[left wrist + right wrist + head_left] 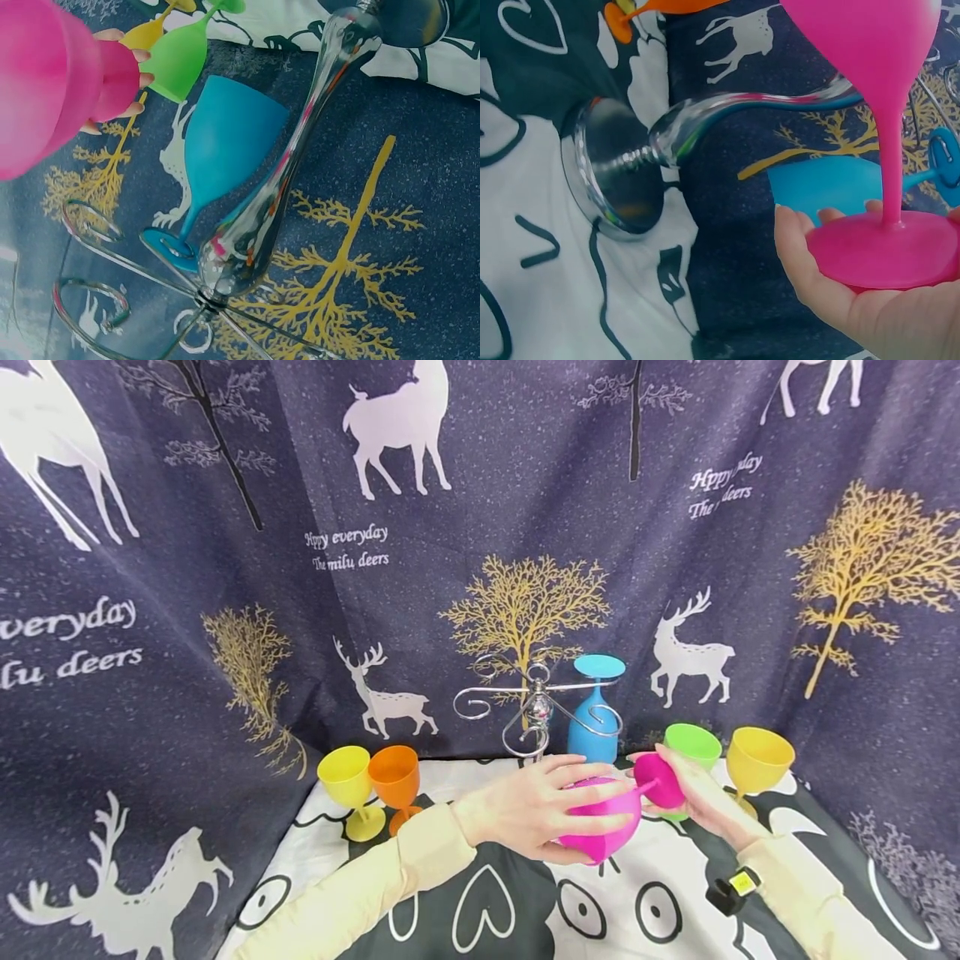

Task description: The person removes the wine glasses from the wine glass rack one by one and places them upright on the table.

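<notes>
Both hands are on one pink plastic goblet (617, 842), held tipped sideways in front of a chrome stemware rack (538, 706). My left hand (521, 806) grips the bowl, fingers spread around it. At the other end, my right hand (703, 795) holds the round foot; in the right wrist view the foot (885, 251) lies against the palm and fingers. A blue goblet (592, 735) hangs upside down by its foot from one of the rack's curled arms. The rack's other visible arms carry no goblets.
Yellow (345, 777) and orange goblets (394, 777) stand upright at the left. Green (693, 745) and darker yellow goblets (759, 762) stand at the right, behind the right hand. A patterned cloth (483, 910) covers the table; a dark deer-print curtain (480, 518) hangs behind.
</notes>
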